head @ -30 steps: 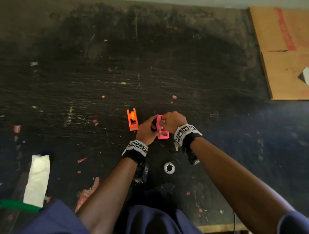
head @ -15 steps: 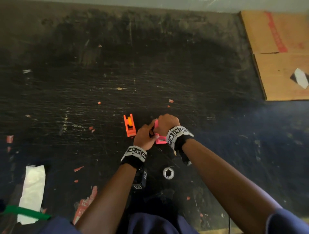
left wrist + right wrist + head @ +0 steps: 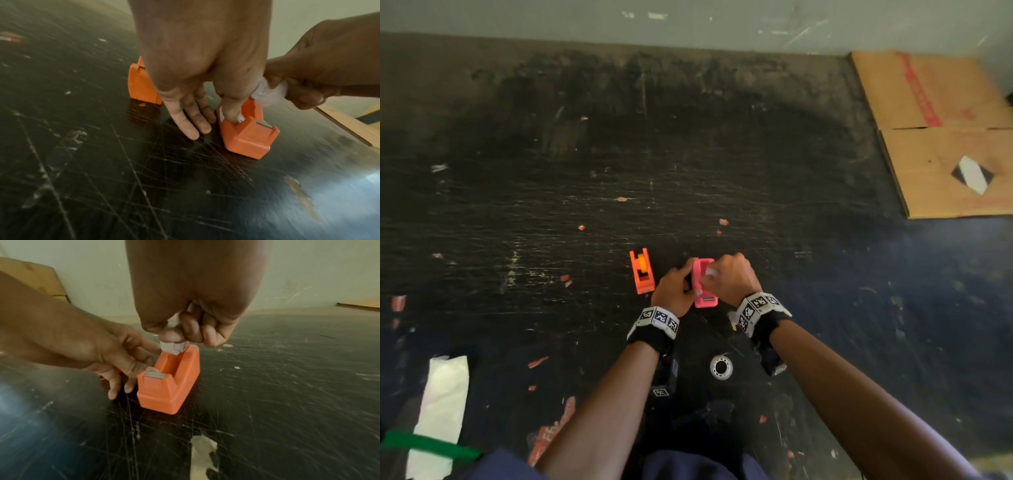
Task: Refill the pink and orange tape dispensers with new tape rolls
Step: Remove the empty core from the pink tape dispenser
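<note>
Right hand [image 3: 191, 324] pinches the roll [image 3: 173, 347] above the pink dispenser [image 3: 704, 282]; left hand [image 3: 674, 286] grips its side: lower the roll straight into the slot, base steadied

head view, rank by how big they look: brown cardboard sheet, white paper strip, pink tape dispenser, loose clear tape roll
1. Brown cardboard sheet, cut by the frame edge.
2. White paper strip, nearer the camera, which may inflate it.
3. Pink tape dispenser, partly hidden by hands.
4. Loose clear tape roll.
</note>
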Available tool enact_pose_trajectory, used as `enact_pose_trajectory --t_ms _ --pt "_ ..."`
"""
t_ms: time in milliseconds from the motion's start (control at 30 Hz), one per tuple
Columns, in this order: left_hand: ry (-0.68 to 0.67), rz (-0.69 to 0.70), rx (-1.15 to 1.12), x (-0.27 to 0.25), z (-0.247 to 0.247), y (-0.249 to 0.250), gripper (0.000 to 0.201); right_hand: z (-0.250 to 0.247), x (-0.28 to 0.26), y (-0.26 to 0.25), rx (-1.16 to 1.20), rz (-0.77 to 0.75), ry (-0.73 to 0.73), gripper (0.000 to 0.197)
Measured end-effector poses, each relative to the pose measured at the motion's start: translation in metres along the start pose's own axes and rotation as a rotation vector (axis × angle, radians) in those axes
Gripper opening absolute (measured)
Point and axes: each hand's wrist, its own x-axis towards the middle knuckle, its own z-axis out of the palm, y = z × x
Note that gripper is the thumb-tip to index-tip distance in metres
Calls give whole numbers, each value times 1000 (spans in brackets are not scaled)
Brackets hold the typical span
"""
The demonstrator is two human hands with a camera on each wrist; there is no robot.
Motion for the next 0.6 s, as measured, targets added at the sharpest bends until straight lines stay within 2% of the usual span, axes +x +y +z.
enact_pose_trajectory --t_ms 100,167,233,300,367,467,600 --pt "1 18 -13 -3 -1 3 83 -2 -10 8 102 -28 56 30" --pt "17 -10 -13 -8 -2 5 88 -1 -19 12 157 -76 121 34" --pt "112 -70 -13 -17 -2 8 89 -4 -32 11 218 -144 187 41" --pt "250 -84 -68 -31 -5 17 78 -7 -44 8 294 -207 251 50" --pt "301 -28 -228 -46 -10 30 60 -11 -58 2 370 -242 303 54" --pt "115 14 -603 -68 -24 48 30 -19 -80 -10 459 -289 379 38" --pt "-199 -40 -1096 -105 -50 69 30 -33 -114 -26 621 -296 443 19"
